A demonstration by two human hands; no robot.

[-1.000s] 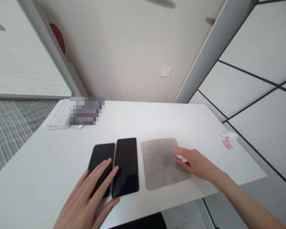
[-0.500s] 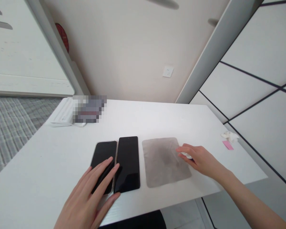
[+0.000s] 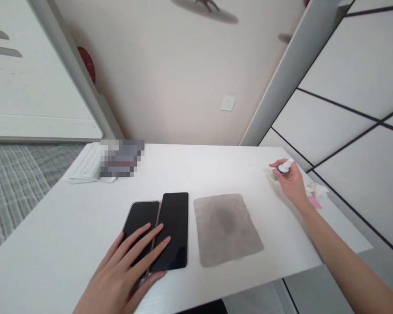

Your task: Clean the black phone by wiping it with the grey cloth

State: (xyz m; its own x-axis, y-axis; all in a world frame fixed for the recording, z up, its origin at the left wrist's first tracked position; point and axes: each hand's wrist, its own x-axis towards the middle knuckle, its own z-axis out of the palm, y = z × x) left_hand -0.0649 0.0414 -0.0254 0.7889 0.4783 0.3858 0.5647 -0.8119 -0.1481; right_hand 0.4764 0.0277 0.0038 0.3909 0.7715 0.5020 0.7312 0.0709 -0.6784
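We see the right hand (image 3: 291,183) pinching a small white bottle (image 3: 285,166), seemingly a spray, near the far right corner of the bench (image 3: 68,226); the left hand (image 3: 124,272) lies spread on a black smartphone (image 3: 140,220).

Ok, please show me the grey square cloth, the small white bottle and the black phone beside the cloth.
Grey square cloth (image 3: 227,229): head view, its centre.
Small white bottle (image 3: 285,166): head view, its body.
Black phone (image 3: 175,218): head view, its screen.
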